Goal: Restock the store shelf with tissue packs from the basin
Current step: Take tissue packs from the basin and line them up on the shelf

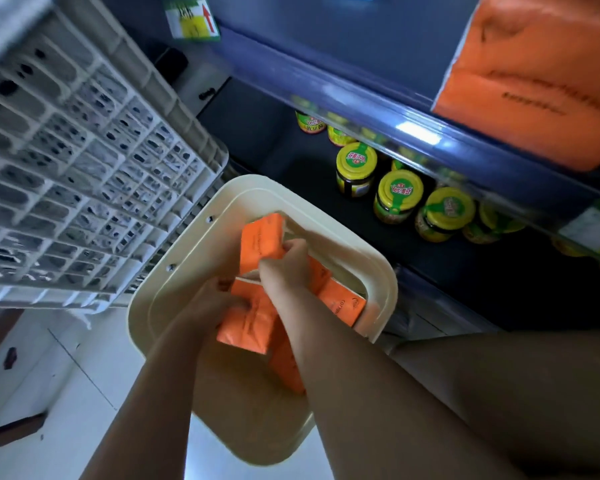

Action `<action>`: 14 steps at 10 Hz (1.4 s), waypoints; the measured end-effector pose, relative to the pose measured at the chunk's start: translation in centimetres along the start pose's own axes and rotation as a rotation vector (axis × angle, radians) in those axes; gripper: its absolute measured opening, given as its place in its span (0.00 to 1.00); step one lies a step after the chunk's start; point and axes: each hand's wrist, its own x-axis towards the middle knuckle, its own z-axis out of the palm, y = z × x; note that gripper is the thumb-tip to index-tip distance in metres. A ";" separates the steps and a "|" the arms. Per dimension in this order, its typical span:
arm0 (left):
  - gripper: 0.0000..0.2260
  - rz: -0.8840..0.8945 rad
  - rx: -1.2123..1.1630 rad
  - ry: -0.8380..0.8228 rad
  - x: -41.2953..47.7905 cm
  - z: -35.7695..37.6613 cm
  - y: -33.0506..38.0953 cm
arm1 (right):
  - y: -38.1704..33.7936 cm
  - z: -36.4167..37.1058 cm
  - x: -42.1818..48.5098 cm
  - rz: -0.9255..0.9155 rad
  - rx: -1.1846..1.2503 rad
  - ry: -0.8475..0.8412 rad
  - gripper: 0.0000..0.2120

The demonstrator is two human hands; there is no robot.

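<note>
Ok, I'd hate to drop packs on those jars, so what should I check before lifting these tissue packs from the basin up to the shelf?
1. Grip of right hand on the upright tissue pack: ok, fingers curl over its edge.
2. Grip of left hand on the lower pack: ok, curled onto it, though the fingertips are hidden.
3. Both packs free of the basin rim: ok, nothing covers them.
4. Room on the upper shelf: ok, bare blue surface beside the stocked orange pack.
5. The jars out of the way: cannot tell, they stand close beside the basin.
</note>
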 end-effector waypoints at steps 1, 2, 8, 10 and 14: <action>0.31 0.006 -0.133 0.055 -1.9 -0.5 -0.4 | -2.6 -2.4 -3.5 -0.109 0.142 -0.028 0.09; 0.30 0.054 -0.190 0.016 -4.3 0.2 0.3 | -3.8 -4.1 -4.8 -0.159 0.120 0.013 0.12; 0.21 0.599 -0.450 -0.211 -19.6 7.2 16.5 | -20.1 -23.4 -25.3 -0.875 0.097 0.035 0.07; 0.23 0.800 -0.426 -0.335 -26.5 9.2 24.0 | -20.9 -32.4 -32.8 -1.018 0.263 0.278 0.11; 0.13 0.928 -0.660 -0.385 -35.0 21.3 33.5 | -10.0 -49.7 -38.9 -0.987 0.181 0.550 0.06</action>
